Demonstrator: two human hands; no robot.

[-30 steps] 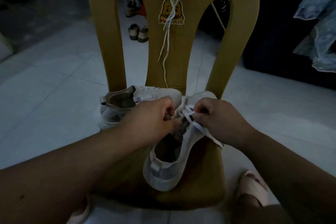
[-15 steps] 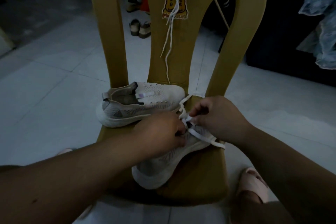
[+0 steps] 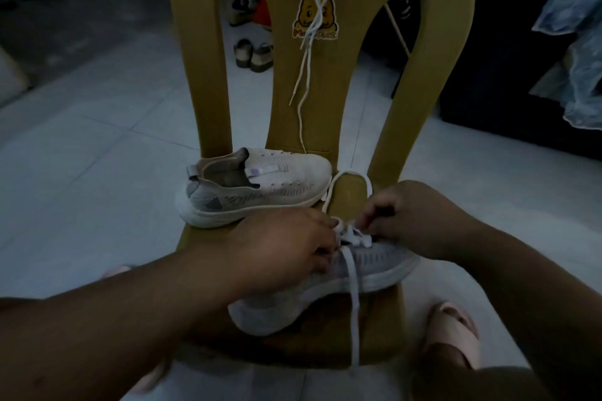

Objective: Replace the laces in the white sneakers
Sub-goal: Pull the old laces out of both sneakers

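Two white sneakers lie on the seat of a yellow plastic chair [image 3: 384, 345]. The far sneaker [image 3: 260, 185] sits on its sole at the seat's back, toe to the right, with no lace in it. The near sneaker [image 3: 368, 273] lies on its side, toe to the right. My left hand [image 3: 283, 251] grips its upper at the eyelets. My right hand [image 3: 413, 218] pinches the white lace [image 3: 353, 296] at the eyelets; one end hangs over the seat's front edge, and a loop arcs behind my hands. Spare white laces [image 3: 306, 52] hang down the chair back.
The chair stands on a pale tiled floor [image 3: 81, 156]. A foot in a pink slipper [image 3: 452, 332] is at the lower right. Sandals [image 3: 252, 55] sit on the floor behind the chair. Dark furniture and hanging cloth [image 3: 580, 42] fill the right side.
The near sneaker has tipped from heel-toward-me onto its side, toe now pointing right. Both hands moved down and nearer with it, and a lace end now hangs over the seat's front.
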